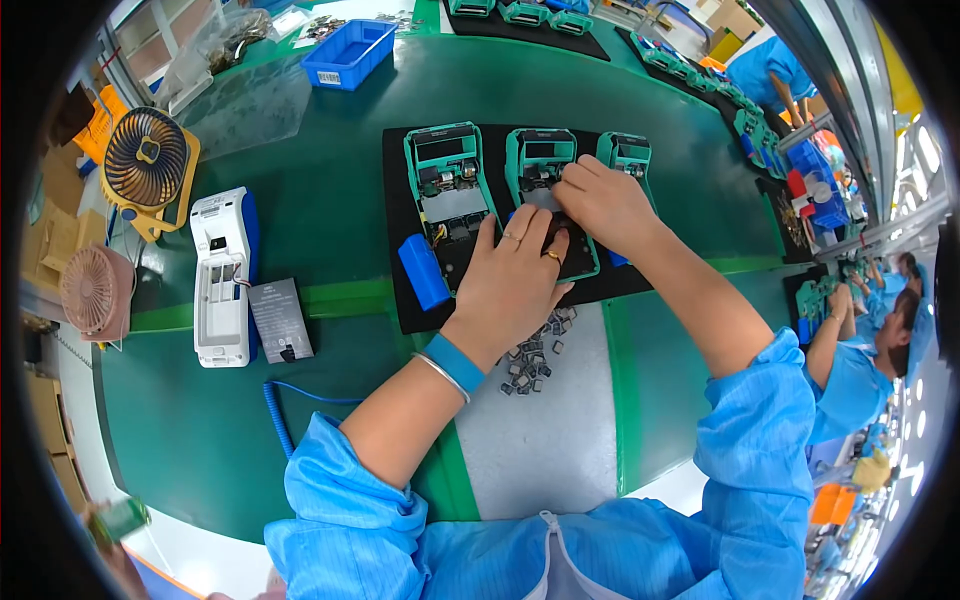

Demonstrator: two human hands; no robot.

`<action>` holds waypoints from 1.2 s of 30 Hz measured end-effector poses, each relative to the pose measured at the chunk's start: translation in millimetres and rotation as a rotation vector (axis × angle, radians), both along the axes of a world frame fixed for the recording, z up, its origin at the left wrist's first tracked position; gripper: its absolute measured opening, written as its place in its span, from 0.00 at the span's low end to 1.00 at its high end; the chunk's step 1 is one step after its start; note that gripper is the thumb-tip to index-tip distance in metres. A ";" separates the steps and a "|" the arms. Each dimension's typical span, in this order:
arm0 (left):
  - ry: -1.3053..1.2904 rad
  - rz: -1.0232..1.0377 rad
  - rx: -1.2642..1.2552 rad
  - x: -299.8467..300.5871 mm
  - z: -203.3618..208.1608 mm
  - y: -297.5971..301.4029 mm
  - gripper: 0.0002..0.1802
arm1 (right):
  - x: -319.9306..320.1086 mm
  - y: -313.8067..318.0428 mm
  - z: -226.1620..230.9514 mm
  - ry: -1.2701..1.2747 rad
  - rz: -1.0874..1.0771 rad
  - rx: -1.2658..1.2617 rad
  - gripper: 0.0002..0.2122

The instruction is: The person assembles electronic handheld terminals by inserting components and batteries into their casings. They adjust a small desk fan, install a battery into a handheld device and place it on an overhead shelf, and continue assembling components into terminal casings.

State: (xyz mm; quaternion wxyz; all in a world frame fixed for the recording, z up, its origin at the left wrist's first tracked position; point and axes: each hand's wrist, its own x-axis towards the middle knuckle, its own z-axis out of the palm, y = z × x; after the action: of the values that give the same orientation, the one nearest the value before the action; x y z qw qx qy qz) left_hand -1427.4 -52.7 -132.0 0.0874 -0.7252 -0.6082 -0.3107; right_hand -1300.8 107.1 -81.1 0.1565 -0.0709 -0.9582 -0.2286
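Three teal device housings stand in a row on a black mat; the left one [450, 195] shows its inner board and wires, with a blue battery [425, 272] beside it. Both my hands meet over the middle housing [541, 148]. My left hand [512, 268], wearing rings and a blue wrist strap [453, 364], lies across its lower left side with bent fingers gripping it. My right hand [608, 205] is closed in a pinch at the housing's middle; whatever is between its fingertips is hidden. Behind my right hand stands the right housing [628, 150], partly covered.
Small square dark parts [530, 365] lie loose near the mat's front edge. To the left are a white handheld terminal [222, 280], a grey battery [281, 320] and two fans [150, 160]. A blue bin [350, 55] sits at the back. Co-workers sit along the right.
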 end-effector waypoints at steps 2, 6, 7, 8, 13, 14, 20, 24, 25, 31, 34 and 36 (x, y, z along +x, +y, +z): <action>0.008 0.002 -0.008 -0.3 0.0 -0.6 0.28 | -1.6 0.5 0.8 -0.004 -0.007 0.007 0.06; 0.013 0.005 -0.045 -0.6 0.3 -0.5 0.29 | -8.5 -5.0 13.2 -0.064 -0.121 -0.034 0.06; 0.025 0.004 -0.047 0.2 1.1 -0.4 0.29 | -9.8 -7.8 16.7 -0.094 -0.172 -0.006 0.06; 0.033 0.000 -0.047 1.4 1.0 0.1 0.29 | -11.0 -6.4 15.7 -0.086 -0.177 -0.007 0.06; 0.041 0.018 -0.030 4.4 1.1 2.0 0.28 | -9.3 -9.1 10.4 0.007 -0.247 -0.017 0.06; 0.051 0.022 -0.030 4.0 1.5 1.7 0.28 | -6.3 -14.6 10.9 0.018 -0.244 -0.018 0.06; 0.015 0.048 0.007 4.3 -3.5 -1.1 0.29 | 43.8 -89.9 3.6 0.387 -0.105 -0.598 0.05; 0.022 0.038 0.008 6.5 -0.1 1.6 0.28 | 80.1 -136.3 -30.9 0.272 -0.114 -0.729 0.05; 0.022 0.033 0.007 7.8 0.1 0.6 0.27 | 83.7 -143.7 -36.5 0.278 -0.118 -0.733 0.05; 0.049 0.048 0.016 6.3 0.1 0.0 0.27 | 82.0 -160.3 -44.6 0.290 -0.253 -0.818 0.06; 0.047 0.046 0.026 7.4 -0.1 0.0 0.27 | 77.8 -158.1 -44.5 0.236 -0.273 -0.759 0.06; 0.045 0.042 0.032 6.8 0.0 0.3 0.27 | 78.9 -152.6 -39.0 0.202 -0.285 -0.766 0.05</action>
State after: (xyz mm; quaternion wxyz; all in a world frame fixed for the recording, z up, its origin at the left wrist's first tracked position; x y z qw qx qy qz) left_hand -1420.6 -52.5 -132.0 0.1192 -0.7176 -0.6161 -0.3022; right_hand -1222.0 -45.5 -120.1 0.1787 -0.2781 -0.9344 0.1330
